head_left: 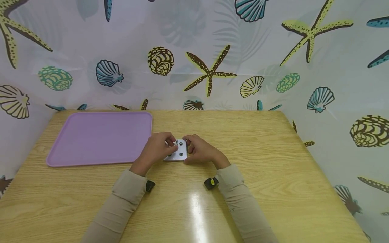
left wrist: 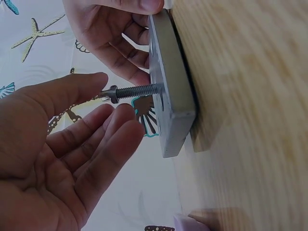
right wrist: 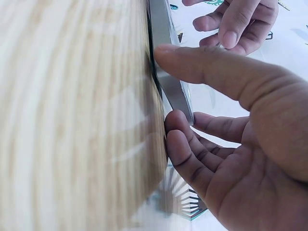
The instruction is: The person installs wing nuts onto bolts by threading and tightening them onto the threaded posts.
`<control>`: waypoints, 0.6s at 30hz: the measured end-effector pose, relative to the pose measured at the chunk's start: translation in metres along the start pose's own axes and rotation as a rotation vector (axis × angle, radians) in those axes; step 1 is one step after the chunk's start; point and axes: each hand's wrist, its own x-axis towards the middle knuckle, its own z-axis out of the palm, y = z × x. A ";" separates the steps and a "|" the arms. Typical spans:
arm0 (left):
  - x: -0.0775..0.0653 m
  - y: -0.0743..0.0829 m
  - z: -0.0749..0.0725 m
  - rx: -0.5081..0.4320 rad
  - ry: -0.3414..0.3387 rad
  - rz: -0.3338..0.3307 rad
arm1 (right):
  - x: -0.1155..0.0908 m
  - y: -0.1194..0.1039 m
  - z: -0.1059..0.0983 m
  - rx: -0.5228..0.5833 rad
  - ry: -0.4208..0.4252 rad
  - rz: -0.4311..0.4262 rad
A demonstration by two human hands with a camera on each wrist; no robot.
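Observation:
A silver metal plate (head_left: 182, 150) with several holes lies on the wooden table, its thick edge facing the left wrist view. From its face stands a threaded bolt (left wrist: 137, 91), upright relative to the plate, its lower end at a hole. My left hand (head_left: 156, 148) has thumb and fingers curled about the upper end of the bolt, partly hiding its head. With thumb on the near corner and fingers along the far side, my right hand (head_left: 200, 150) grips the plate's right edge. In the right wrist view the bolt is mostly hidden behind the left fingers.
A purple tray (head_left: 100, 138) lies on the left of the table (head_left: 258, 152), close beside the left hand. Behind and to the sides hangs a white cloth (head_left: 170, 91) printed with shells and starfish. Dark wrist straps (head_left: 210, 183) show beneath the sleeves.

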 end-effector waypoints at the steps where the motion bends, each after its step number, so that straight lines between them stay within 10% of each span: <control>1: 0.000 0.000 0.000 0.005 0.003 0.004 | 0.000 0.000 0.000 0.002 0.000 0.002; 18: -0.001 -0.001 -0.002 0.016 0.030 0.022 | -0.001 -0.003 0.000 0.005 -0.003 0.025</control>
